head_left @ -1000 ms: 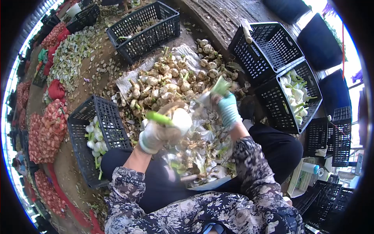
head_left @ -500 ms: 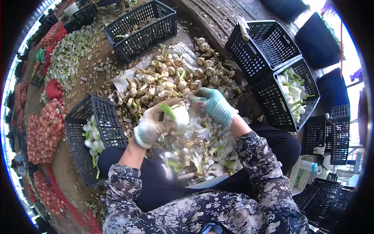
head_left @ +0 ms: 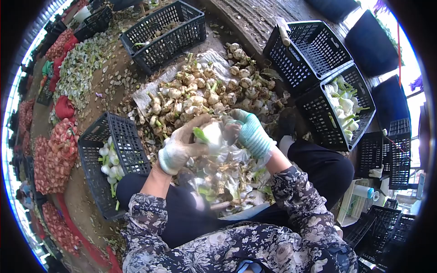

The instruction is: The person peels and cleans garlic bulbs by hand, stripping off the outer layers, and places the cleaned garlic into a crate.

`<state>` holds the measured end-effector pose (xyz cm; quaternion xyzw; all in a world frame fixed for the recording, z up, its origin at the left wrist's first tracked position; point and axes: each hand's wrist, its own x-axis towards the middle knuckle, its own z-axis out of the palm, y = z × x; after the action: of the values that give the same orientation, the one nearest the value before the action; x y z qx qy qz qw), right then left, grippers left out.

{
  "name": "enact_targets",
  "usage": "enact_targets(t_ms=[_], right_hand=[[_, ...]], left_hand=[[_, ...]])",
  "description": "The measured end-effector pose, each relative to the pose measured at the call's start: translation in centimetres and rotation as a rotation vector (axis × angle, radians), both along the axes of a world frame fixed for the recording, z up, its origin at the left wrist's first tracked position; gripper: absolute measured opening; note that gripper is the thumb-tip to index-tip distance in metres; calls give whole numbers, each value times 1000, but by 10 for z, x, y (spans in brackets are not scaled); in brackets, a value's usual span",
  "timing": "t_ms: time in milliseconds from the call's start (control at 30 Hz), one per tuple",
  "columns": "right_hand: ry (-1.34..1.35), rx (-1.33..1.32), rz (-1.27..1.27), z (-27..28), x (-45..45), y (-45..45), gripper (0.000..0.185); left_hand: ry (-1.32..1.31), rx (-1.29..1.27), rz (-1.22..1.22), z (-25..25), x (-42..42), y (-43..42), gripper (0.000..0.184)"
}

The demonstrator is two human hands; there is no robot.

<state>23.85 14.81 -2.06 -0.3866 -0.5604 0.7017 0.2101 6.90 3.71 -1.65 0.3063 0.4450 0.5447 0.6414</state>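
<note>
My left hand [head_left: 180,148], in a soiled white work glove, is closed around a garlic bulb [head_left: 213,134]. The bulb looks white and peeled, with a short green stem [head_left: 200,135] pointing left between thumb and fingers. Against the bulb's right side is my right hand [head_left: 250,132], in a pale green glove with dirty fingertips. Its fingers are curled together; what they pinch is blurred. Under both hands lies a heap of loose peelings [head_left: 232,175] between my legs. Unpeeled brown garlic bulbs [head_left: 193,93] are piled on a cloth just beyond.
A black crate [head_left: 111,161] at left holds white bulbs. Another crate [head_left: 348,107] at right has more, beside a crate [head_left: 314,52] with a handled tool [head_left: 284,34] on its rim. One crate [head_left: 164,34] stands behind the pile. Red net sacks [head_left: 54,157] line the far left.
My right hand has shifted slightly left and down, closer to the bulb. The bulb has turned a little in my left hand, and its green stem now shows shorter.
</note>
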Motion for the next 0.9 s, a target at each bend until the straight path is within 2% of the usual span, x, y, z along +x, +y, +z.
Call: enact_targets(t_ms=[33,67,100,133,167,200,300,333,367,400,433,467,500,567,667,700,733,800,867,900], right_hand=[[92,-74,-28,-3,1,-2,18],[131,-73,-97,-3,1,-9,18],[202,36,-117,-7,-2,-16,15],[119,273,-82,2,-5,-28,16],[36,506,-48,9,-7,-41,16],[6,671,-1,-7,-9,-48,17],[187,720,-128,-3,-23,-59,17],[115,483,-208,-6,-23,-47,17],[42,244,-287,-13,-21,-26,17],[-51,122,-336,-47,-19,-5,16],[-527,324,-134,-81,-11,8,28],[-634,579,172,-126,5,6,38],[-860,566,512,-117,11,-2,39],[-772,597,694,-94,26,-9,31],[-755,592,732,-62,20,0,26],[-812,414,670,-29,10,1,31],[-624,308,585,-34,10,4,44],[42,334,233,-35,1,-14,60],[322,192,233,2,-19,-41,75],[151,148,342,3,-21,-40,70]], left_hand=[[-24,9,22,0,2,1,71],[124,54,76,-5,5,0,68],[215,119,149,-22,5,2,60],[307,184,224,-34,7,6,53],[153,94,292,-41,8,5,41],[-4,12,376,-37,11,7,33],[-281,-90,616,-14,13,10,26],[-249,16,624,-13,8,6,25],[-389,52,609,-8,5,5,25],[-461,80,598,-8,2,3,25],[-533,114,582,-8,-2,3,26],[-553,131,570,-8,-7,6,27],[-575,141,564,-9,-11,7,28],[-673,86,541,-8,-14,3,28],[-701,115,473,-17,-20,5,31],[-723,168,406,-26,-25,6,31],[-743,226,339,-28,-27,7,32],[-874,105,444,-23,-22,8,32],[-907,-23,617,-11,-10,12,32],[-849,93,511,-14,-13,10,32]])
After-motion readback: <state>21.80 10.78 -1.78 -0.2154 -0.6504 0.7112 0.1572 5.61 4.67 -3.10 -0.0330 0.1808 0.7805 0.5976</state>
